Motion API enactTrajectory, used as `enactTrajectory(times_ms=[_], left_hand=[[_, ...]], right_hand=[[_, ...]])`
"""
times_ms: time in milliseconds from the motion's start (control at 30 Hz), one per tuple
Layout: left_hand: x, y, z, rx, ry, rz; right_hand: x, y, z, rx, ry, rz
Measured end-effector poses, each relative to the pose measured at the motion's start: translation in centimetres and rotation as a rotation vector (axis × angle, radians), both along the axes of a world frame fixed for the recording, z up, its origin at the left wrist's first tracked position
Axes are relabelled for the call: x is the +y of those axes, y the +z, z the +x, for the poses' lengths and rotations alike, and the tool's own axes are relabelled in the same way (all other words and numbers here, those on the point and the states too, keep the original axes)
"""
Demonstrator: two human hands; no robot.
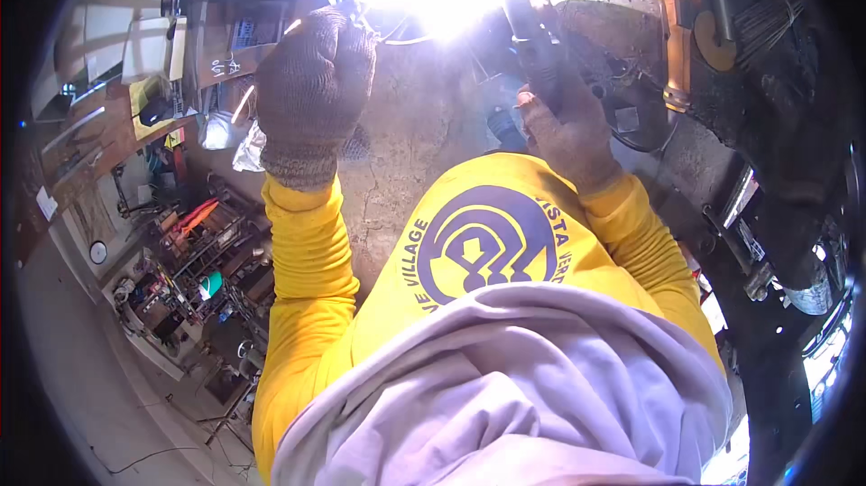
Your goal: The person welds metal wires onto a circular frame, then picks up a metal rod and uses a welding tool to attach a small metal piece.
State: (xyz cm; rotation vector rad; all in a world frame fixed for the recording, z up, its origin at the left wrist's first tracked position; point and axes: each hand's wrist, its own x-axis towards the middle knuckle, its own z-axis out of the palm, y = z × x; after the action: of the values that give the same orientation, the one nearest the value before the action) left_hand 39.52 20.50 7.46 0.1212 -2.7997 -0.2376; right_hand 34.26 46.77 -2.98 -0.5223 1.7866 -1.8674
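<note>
Your right hand (577, 138) clasps a dark handle (544, 69) at one o'clock. Your left hand (314, 80) is fisted at eleven; I can't tell around what.

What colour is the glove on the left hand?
The left glove looks dark brown, seen best in the head view.

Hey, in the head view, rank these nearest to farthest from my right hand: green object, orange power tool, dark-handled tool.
From the right hand:
1. Dark-handled tool, in its grip.
2. Orange power tool, up and to the right.
3. Green object, far off at lower left.
</note>
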Motion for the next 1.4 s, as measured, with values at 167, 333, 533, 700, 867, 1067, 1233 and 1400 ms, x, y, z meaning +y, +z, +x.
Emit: enactTrajectory(times_ms=[167, 333, 533, 700, 867, 1067, 1233, 1400], left_hand=[[0.2, 0.7, -0.4, -0.081, 0.049, 0.0], [0.6, 0.8, -0.4, 0.014, 0.024, -0.028], [0.0, 0.7, -0.8, 0.134, -0.132, -0.16], [-0.3, 0.3, -0.5, 0.13, -0.058, -0.078], [-0.3, 0.5, -0.3, 0.11, -0.049, -0.035], [-0.2, 0.9, -0.4, 0.042, -0.041, -0.103], [-0.7, 0.3, -0.2, 0.092, -0.094, -0.132], [-0.5, 0.6, -0.2, 0.061, -0.054, -0.128]], right_hand=[[-0.1, -0.3, 0.3, -0.027, -0.028, -0.085], [0.7, 0.9, 0.2, -0.07, 0.025, -0.017], [-0.3, 0.2, 0.0, -0.028, -0.1, 0.03], [-0.2, 1.2, 0.1, -0.232, -0.054, 0.277], [0.0, 0.0, 0.4, -0.142, -0.031, 0.22], [-0.2, -0.2, 0.5, -0.024, -0.05, 0.16], [-0.2, 0.2, 0.3, -0.053, -0.029, 0.216], [-0.5, -0.6, 0.5, 0.023, -0.068, 0.175]])
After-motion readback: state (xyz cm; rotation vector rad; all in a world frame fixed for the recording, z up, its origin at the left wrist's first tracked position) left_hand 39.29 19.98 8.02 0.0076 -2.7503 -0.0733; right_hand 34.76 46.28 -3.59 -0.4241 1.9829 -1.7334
